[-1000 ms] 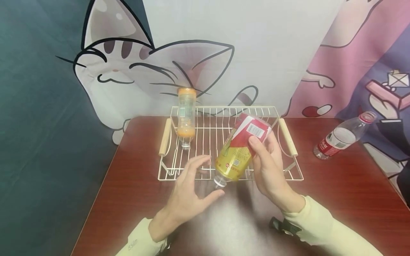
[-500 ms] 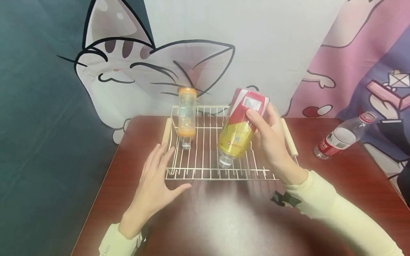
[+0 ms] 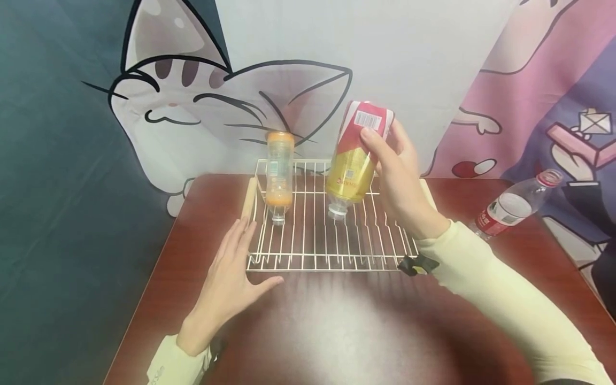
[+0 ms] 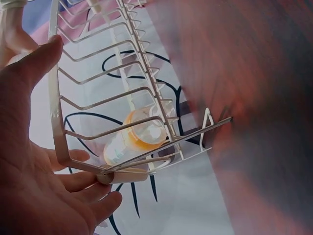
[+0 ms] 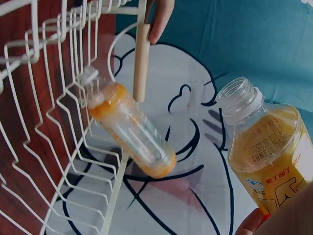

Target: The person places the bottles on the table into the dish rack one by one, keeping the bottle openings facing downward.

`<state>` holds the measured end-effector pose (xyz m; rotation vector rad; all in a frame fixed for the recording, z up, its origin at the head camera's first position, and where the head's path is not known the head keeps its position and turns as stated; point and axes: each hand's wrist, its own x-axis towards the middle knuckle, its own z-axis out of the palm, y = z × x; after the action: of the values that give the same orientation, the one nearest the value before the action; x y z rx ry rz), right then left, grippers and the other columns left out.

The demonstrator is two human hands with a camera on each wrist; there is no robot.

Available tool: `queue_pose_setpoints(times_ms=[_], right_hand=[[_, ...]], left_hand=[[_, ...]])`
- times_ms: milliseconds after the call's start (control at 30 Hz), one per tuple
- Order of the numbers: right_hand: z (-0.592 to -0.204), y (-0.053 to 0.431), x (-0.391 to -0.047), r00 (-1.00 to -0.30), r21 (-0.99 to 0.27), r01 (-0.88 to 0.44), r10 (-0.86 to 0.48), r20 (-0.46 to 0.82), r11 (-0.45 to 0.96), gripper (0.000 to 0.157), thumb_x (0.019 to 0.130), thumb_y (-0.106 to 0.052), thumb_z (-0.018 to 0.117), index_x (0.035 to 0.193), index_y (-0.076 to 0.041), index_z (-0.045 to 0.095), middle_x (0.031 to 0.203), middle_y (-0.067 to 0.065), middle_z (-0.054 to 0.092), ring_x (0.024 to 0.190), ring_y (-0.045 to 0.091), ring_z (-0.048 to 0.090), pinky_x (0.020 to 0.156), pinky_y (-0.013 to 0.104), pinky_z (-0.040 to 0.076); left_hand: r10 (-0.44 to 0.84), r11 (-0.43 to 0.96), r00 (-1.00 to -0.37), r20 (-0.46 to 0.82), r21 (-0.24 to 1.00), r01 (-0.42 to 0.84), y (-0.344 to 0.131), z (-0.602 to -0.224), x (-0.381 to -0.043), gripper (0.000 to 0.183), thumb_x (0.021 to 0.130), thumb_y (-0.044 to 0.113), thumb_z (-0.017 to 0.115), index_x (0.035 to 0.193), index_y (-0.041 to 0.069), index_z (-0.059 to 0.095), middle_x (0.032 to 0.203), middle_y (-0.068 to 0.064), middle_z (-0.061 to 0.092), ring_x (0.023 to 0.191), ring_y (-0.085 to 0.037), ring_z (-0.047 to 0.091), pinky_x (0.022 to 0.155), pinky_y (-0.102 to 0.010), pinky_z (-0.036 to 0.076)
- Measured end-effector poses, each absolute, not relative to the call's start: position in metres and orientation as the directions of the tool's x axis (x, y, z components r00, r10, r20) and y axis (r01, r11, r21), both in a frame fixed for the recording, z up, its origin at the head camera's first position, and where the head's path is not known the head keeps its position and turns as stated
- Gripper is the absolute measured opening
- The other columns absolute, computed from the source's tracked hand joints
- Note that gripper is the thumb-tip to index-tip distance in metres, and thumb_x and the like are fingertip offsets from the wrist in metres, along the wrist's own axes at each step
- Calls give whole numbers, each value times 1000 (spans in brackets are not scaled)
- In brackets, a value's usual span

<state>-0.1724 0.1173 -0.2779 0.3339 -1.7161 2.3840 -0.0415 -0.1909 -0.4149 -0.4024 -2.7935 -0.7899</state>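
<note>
While the right hand (image 3: 399, 179) grips the red-and-yellow bottle (image 3: 353, 171) near its base, fingers and thumb curled round it, the bottle hangs mouth down and slightly tilted above the wire rack (image 3: 315, 255). The left hand (image 3: 226, 283) lies at the rack's near left corner, fingers extended beside the left wooden handle (image 3: 248, 198) and thumb spread wide, grasping nothing. An orange-ended clear bottle (image 3: 280, 171) leans neck down in the rack's left part. On the counter (image 3: 337, 331), right of the rack, a red-labelled clear bottle (image 3: 512, 206) stands partly behind the right sleeve (image 3: 491, 283).
</note>
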Motion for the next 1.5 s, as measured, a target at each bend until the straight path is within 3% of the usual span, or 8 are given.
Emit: queue_pose_setpoints(times_ms=[133,467,767,933,1233,1500], right_hand=[[-275,115,-185,-951,-894,-301,44,305,-332,48,103,-13,73,150,-15,65,136,11,68,119,23,68,114,37,51],[-265,107,-207,-950,-891,-310,70,304,-332,50,101,-13,76,149,-17,66,136,11,70,112,24,71,103,38,58],[-260,92,-222,-962,-902,-269,47,269,-337,49,100,-12,76,148,-17,65,134,11,69,108,23,72,96,40,61],[-266,87,-232,-963,-918,-267,42,267,-292,49,100,-14,77,147,-18,65,128,11,70,101,22,73,89,37,61],[-288,77,-247,-972,-959,-233,47,228,-163,58,97,-17,80,153,-15,64,123,7,65,107,19,66,97,37,57],[-308,68,-257,-978,-971,-206,50,202,-119,58,97,-15,82,152,-14,65,120,8,66,100,18,68,92,35,62]], left_hand=[[184,821,-942,280,483,304,-190,-414,-43,122,82,52,96,173,2,32,181,-20,26,166,-45,26,125,-73,35],[175,822,-946,274,488,293,-191,-413,-44,124,81,50,97,174,4,30,179,-20,31,164,-44,29,123,-72,38],[173,822,-945,279,488,294,-191,-412,-45,123,81,51,97,172,0,33,178,-20,33,164,-41,31,123,-70,40],[175,822,-945,275,488,294,-192,-412,-45,124,81,51,97,172,-1,32,178,-21,33,164,-42,30,124,-68,39],[172,821,-946,276,490,292,-191,-413,-46,125,79,51,98,172,-1,33,178,-21,34,164,-41,31,123,-68,41],[176,823,-948,266,489,290,-192,-412,-46,125,80,52,98,172,-1,32,178,-21,32,164,-42,30,123,-69,41]])
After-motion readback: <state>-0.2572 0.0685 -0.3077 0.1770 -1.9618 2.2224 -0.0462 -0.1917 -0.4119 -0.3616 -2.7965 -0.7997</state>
